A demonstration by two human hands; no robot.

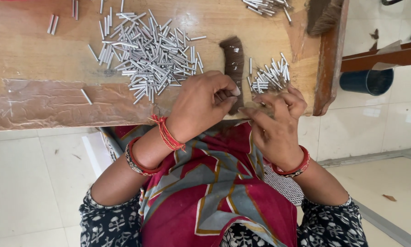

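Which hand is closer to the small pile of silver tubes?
Right. The right hand has its fingertips just under the small pile of silver tubes; the left hand sits farther left, across the dark hair bundle.

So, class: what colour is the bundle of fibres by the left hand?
Dark brown bundle of fibres, head view.

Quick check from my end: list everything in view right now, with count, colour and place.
Wooden table: one, brown, upper frame.
Metal tubes, big pile: many, silver, table centre.
Metal tubes, small pile: many, silver, above the right hand.
Metal tubes, far pile: several, silver, top edge.
Bristle bundle: one, dark brown, between the piles.
Brush: one, brown, top right, partly cut off.
Bucket: one, dark blue, floor at right.
Left hand: curled closed at the bristle bundle's lower end.
Right hand: fingers pinching by the small pile; contents unclear.
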